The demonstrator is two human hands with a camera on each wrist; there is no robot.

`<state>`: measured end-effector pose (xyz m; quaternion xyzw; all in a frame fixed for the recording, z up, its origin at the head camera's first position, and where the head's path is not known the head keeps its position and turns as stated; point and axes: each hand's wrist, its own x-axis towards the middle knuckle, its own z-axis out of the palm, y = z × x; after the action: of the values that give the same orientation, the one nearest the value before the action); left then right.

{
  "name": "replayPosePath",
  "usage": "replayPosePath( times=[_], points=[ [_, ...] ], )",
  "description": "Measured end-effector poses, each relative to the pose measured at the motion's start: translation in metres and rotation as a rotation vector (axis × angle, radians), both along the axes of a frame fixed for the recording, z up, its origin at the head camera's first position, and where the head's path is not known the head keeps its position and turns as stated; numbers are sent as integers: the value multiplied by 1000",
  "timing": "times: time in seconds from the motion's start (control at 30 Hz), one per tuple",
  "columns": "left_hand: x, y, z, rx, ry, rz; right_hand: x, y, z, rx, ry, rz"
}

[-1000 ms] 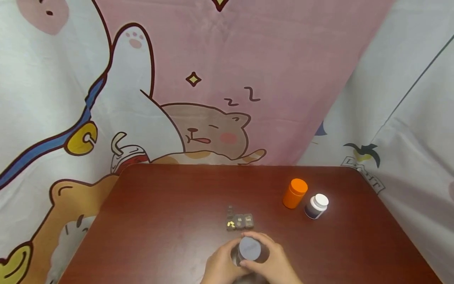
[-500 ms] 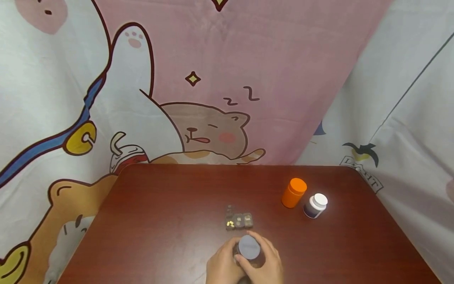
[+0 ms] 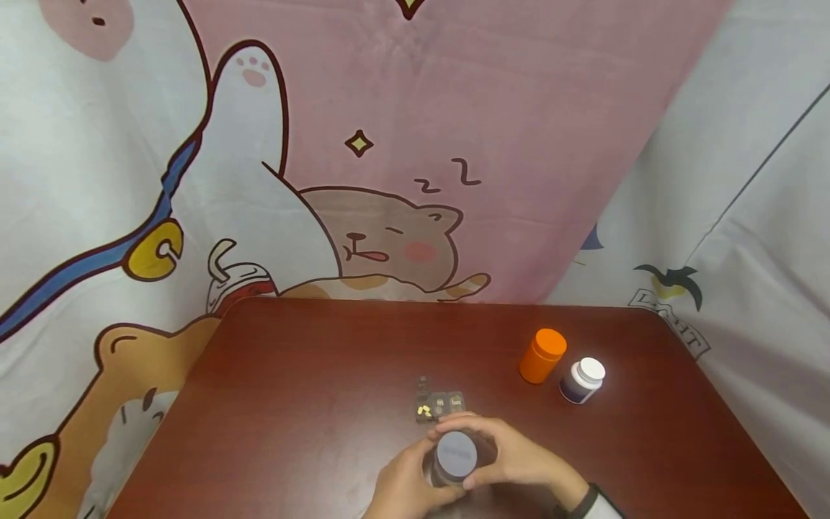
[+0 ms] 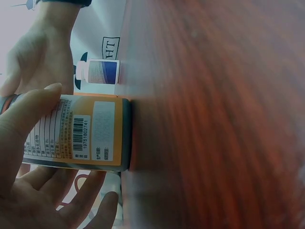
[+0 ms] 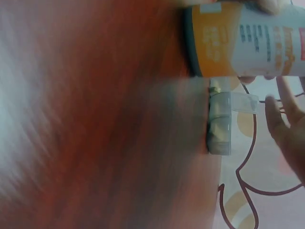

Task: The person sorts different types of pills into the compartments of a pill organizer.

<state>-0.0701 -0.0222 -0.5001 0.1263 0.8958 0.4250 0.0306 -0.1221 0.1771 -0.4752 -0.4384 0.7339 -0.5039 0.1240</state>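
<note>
A supplement bottle with a grey lid (image 3: 457, 454) stands upright on the table near its front edge. Its orange and white label (image 4: 95, 131) shows a barcode. My left hand (image 3: 405, 483) grips the bottle's body from the left. My right hand (image 3: 519, 454) curls about the lid from the right, thumb on the near side and fingers on the far side. Just beyond the hands lies a clear pill organizer (image 3: 439, 405), one lid raised and yellow pills in the open compartment. The right wrist view shows the organizer (image 5: 220, 124) beside the bottle.
An orange bottle (image 3: 542, 356) and a white bottle with a dark blue label (image 3: 581, 380) stand at the right of the brown table (image 3: 311, 375). A cartoon-printed cloth (image 3: 519, 144) hangs behind the far edge.
My right hand turned inward around the lid, then swung back out to the right, its wrist now showing. The left hand keeps its grip, and the bottle stays in place.
</note>
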Motion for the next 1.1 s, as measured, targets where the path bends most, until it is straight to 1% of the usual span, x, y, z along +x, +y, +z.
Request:
replayPosePath(
  times=[0.07, 0.13, 0.17, 0.3, 0.4, 0.47, 0.57, 0.67, 0.7, 0.77, 0.87, 0.93, 0.97, 1.03, 1.1],
  points=[
    [0, 0, -1, -7, 5, 6, -2, 0, 0, 6, -27, 27],
    [0, 0, -1, -19, 6, 9, 0, -1, -2, 9, -43, 4],
    [0, 0, -1, -20, 0, 13, 3, -1, -2, 12, -43, -28],
    [0, -1, -1, -30, -17, 14, 18, -5, -7, -9, 18, -188],
    [1, 0, -1, -27, -25, 30, 31, -11, -11, -41, 49, -330],
    [2, 0, -1, -29, -23, 40, 41, -18, -13, -42, 57, -451],
    [2, 2, -1, -17, -31, 62, 57, -32, -11, -26, -21, -689],
    [3, 3, 0, -3, -45, 70, 69, -47, -9, -23, -133, -909],
    [3, 4, 0, 4, -54, 77, 72, -52, -8, -34, -172, -962],
    [3, 4, 0, 4, -64, 81, 76, -59, -8, -54, -197, -1035],
    [3, 4, 0, 3, -73, 83, 79, -65, -9, -75, -192, -1079],
    [3, 4, 0, 0, -73, 83, 79, -64, -11, -87, -159, -1063],
    [3, 4, 1, 1, -71, 82, 78, -62, -11, -81, -139, -1036],
    [3, 3, 1, -6, -60, 72, 74, -54, -12, -64, -93, -936],
    [2, 1, 2, -10, -52, 63, 67, -42, -11, -55, -48, -778]
  ],
)
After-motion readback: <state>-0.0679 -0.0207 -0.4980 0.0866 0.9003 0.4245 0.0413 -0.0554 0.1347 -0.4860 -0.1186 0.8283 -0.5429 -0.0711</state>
